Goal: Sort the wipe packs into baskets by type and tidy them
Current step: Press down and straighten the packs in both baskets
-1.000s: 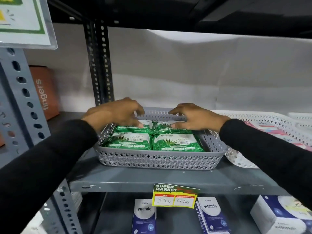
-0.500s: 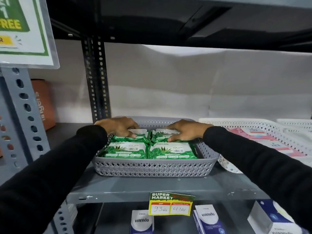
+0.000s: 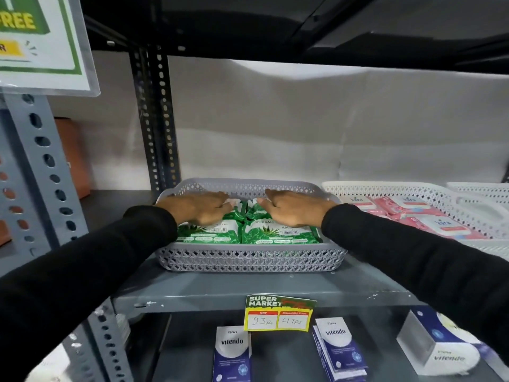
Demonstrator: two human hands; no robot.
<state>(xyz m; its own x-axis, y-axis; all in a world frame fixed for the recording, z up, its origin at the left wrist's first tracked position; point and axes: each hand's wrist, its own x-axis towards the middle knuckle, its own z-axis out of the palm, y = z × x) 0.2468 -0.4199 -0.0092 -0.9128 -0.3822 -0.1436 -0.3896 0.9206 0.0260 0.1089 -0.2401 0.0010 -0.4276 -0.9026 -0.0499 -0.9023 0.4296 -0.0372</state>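
A grey lattice basket point(image 3: 249, 261) sits on the grey shelf and holds several green aloe wipe packs point(image 3: 276, 233) laid flat in two columns. My left hand point(image 3: 199, 207) lies palm down on the back left packs, fingers spread. My right hand point(image 3: 292, 207) lies palm down on the back right packs, fingers also spread. Neither hand grips a pack; both rest flat on top. To the right, a white lattice basket point(image 3: 385, 186) holds several pink wipe packs point(image 3: 438, 225).
A grey metal shelf point(image 3: 248, 295) carries a yellow price tag point(image 3: 278, 314) on its front lip. Blue and white boxes point(image 3: 232, 354) stand on the shelf below. A perforated upright point(image 3: 157, 119) rises behind the grey basket. Another white basket point(image 3: 484, 188) is at far right.
Both hands have flattened onto the back green packs, fingers now stretched out instead of curled. The view has tilted down a little, so the basket sits lower in frame.
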